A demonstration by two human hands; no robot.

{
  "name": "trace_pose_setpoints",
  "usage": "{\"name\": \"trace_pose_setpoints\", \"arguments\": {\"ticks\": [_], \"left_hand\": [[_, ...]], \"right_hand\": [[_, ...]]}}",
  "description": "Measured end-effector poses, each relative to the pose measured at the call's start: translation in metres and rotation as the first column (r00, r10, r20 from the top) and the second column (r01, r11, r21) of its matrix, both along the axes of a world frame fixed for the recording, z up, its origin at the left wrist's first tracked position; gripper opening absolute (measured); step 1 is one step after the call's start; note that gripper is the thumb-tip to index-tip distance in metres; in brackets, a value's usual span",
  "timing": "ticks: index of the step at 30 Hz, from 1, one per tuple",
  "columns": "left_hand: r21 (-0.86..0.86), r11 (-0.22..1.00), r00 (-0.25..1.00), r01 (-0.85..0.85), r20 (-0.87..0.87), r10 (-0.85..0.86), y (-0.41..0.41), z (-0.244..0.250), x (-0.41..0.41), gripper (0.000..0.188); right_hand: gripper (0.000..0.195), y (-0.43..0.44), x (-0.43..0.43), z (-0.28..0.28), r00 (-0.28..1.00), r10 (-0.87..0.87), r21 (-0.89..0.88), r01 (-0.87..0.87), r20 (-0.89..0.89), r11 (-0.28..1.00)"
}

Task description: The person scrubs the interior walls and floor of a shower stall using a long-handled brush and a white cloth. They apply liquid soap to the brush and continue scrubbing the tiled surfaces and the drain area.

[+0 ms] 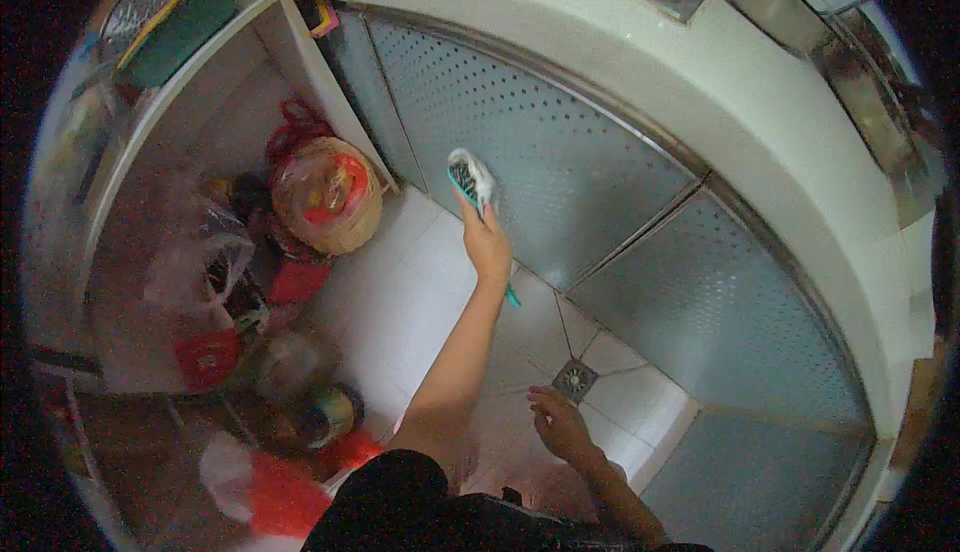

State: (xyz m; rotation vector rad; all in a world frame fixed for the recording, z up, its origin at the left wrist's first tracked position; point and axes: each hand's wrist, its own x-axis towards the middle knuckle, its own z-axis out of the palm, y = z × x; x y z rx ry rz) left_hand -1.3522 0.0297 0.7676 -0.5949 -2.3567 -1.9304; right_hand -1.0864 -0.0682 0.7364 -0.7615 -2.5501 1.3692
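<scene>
My left hand (486,248) grips a teal-handled scrub brush (472,180), its dark bristles partly covered in white foam. The brush head rests at or very near a grey metal cabinet door (540,124) with rows of small dark holes. Foam and a hazy wet sheen show beside the brush; the handle's tail sticks out below my wrist. My right hand (561,424) hangs low with loosely bent fingers and nothing visible in it. Below it in depth, close to the fingertips in view, lies a square metal floor drain (575,380).
A wicker basket (330,195) with red and clear plastic inside stands at left. Plastic bags (217,259) and a blurred red and white bag (281,488) crowd that side. A green basin (184,34) sits at upper left. The pale counter edge (600,8) curves above the doors.
</scene>
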Motion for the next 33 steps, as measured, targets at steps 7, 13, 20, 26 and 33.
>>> {"name": "trace_pose_setpoints", "arguments": {"ticks": [7,13,20,26,33], "left_hand": [[0.002,1.000,0.980,-0.002,-0.197,0.003,0.032,-0.018,0.004,0.064],[-0.223,0.972,0.830,0.079,-0.525,-0.187,0.026,-0.067,0.038,0.065],[-0.054,0.994,0.929,-0.098,-0.364,0.072,0.028,-0.015,-0.050,0.055],[-0.057,0.975,0.932,-0.213,-0.311,0.185,0.021,-0.002,-0.113,0.059],[-0.138,0.980,0.862,0.144,-0.468,-0.193,0.023,-0.023,-0.039,0.056]], "right_hand": [[0.026,0.008,-0.005,-0.051,0.981,0.047,0.134,-0.021,-0.189,0.991],[0.028,-0.005,0.017,-0.036,0.996,0.086,0.238,-0.082,-0.008,0.968],[0.028,-0.025,0.023,-0.033,0.995,0.005,0.165,-0.022,0.101,0.986],[0.027,-0.029,0.004,-0.032,0.953,0.008,0.141,-0.052,0.302,0.989],[0.028,-0.026,-0.015,-0.067,0.971,0.042,0.184,-0.087,0.236,0.979]]}}
